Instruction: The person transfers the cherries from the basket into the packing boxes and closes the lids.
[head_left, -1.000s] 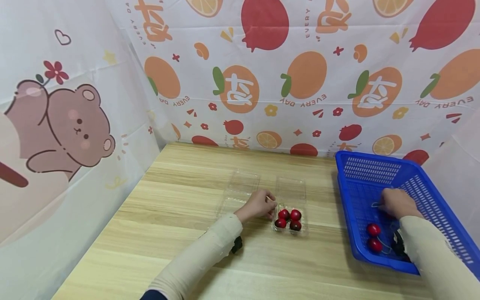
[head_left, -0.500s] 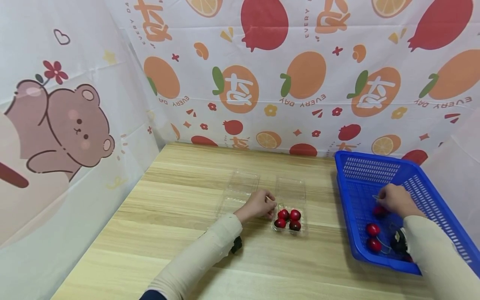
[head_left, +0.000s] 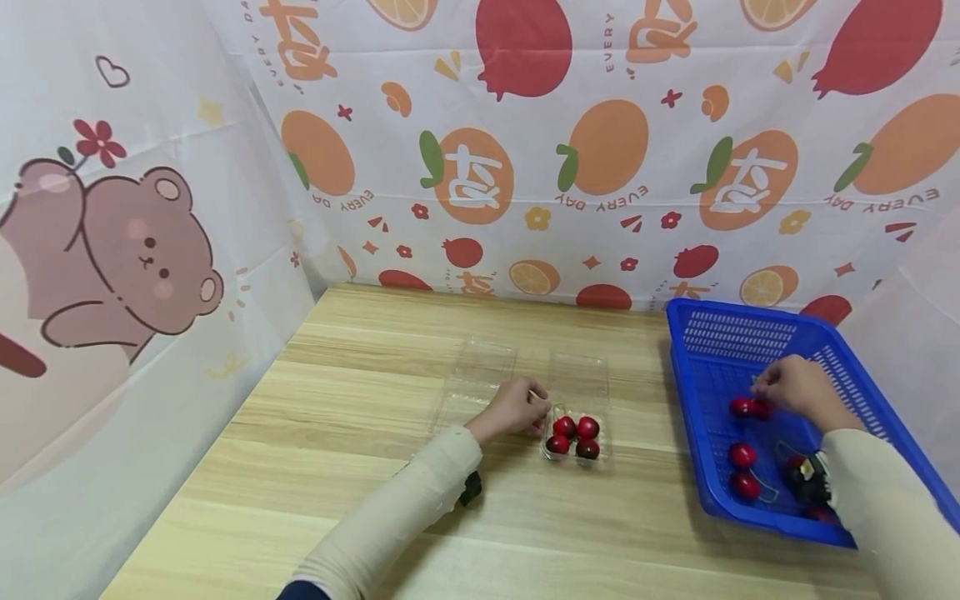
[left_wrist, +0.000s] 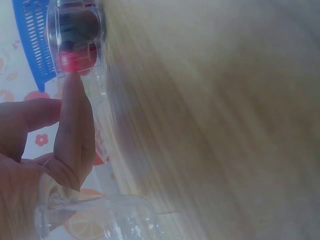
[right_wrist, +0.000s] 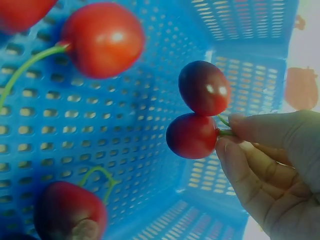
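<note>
My right hand (head_left: 806, 390) pinches the green stems of two dark red cherries (right_wrist: 197, 135) between thumb and fingertip. They hang inside the blue plastic basket (head_left: 686, 417), above its perforated floor. More cherries (head_left: 744, 471) lie below, one of them a large red cherry (right_wrist: 102, 40) with a curved stem. At the table's middle, my left hand (head_left: 517, 406) rests at the left side of a clear plastic box (head_left: 609, 454). In the left wrist view, a fairly straight finger (left_wrist: 75, 130) reaches the box's wall. Several cherries (head_left: 587, 427) sit in this box, whose lid lies folded back.
Left of the filled box stands another clear box (head_left: 483, 362) with its lid back, partly behind my left hand. The light wood table (head_left: 360, 375) meets a fruit-print cloth (head_left: 540, 167) at the back and a bear-print cloth (head_left: 150, 250) at the left.
My right hand has lifted the two cherries by their stems off the basket floor, moving slightly up and away in the head view. The left hand stays beside the box.
</note>
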